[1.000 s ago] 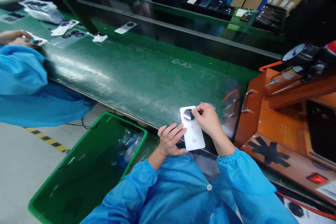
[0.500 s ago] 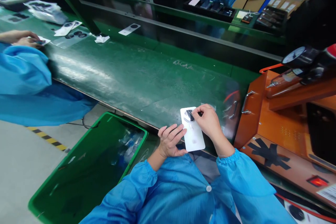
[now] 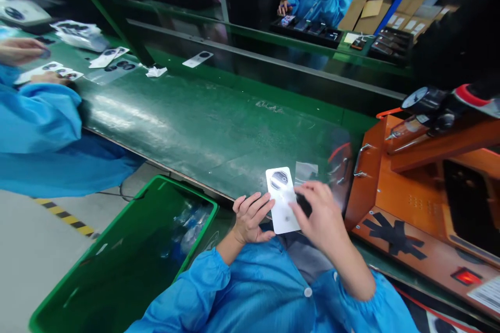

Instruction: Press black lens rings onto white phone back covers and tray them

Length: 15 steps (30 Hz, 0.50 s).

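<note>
A white phone-shaped panel [image 3: 284,208] with a round dark, glossy camera area at its top lies at the table's front edge. My left hand [image 3: 252,218] grips its left side, fingers on the face and thumb near the bottom. At the panel's right side is my right hand [image 3: 322,213], thumb and fingers apart, slightly blurred, with nothing visible between them. A small clear film [image 3: 305,170] lies on the green table [image 3: 219,125] just beyond my right hand.
An orange machine [image 3: 422,182] with a gauge stands at the right. Below the table's edge, left, sits a green bin [image 3: 117,250] holding clear plastic. A co-worker's hands [image 3: 23,52] handle white panels at far left. Another white panel [image 3: 198,59] lies near the back.
My right hand has left the round camera area, moved down to the panel's right side and opened. The clear film behind it shows more fully. The view has shifted slightly.
</note>
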Tool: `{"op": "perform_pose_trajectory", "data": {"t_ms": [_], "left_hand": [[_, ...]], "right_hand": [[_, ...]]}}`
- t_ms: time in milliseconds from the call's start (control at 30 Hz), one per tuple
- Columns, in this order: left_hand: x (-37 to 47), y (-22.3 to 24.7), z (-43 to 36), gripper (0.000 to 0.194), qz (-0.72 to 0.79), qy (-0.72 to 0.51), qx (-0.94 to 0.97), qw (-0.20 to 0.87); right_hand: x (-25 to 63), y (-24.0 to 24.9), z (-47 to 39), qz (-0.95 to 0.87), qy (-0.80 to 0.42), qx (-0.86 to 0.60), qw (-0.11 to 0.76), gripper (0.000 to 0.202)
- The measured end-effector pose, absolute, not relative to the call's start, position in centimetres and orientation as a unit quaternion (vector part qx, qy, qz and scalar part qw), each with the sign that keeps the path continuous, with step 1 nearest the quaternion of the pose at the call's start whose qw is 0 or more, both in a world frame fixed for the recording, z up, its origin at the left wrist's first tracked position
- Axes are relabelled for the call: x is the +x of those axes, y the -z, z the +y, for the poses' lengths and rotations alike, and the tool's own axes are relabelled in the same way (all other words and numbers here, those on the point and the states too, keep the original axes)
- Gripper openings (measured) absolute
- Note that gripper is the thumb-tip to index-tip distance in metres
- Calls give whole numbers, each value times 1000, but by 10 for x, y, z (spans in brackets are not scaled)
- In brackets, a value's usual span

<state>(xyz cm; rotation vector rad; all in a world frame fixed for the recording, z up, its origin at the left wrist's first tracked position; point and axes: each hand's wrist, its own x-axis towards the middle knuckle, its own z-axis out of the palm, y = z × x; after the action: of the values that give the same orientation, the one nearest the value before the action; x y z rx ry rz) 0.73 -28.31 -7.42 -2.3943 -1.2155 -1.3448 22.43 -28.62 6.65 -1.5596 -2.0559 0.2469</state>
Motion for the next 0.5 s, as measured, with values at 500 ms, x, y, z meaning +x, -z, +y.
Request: {"op": "perform_pose_trajectory", "data": {"t_ms": [500], "left_hand": [[-34, 75, -268, 73, -414, 456, -780, -108]], "right_hand": [[229, -76, -372, -800, 156, -476, 331, 20]]}}
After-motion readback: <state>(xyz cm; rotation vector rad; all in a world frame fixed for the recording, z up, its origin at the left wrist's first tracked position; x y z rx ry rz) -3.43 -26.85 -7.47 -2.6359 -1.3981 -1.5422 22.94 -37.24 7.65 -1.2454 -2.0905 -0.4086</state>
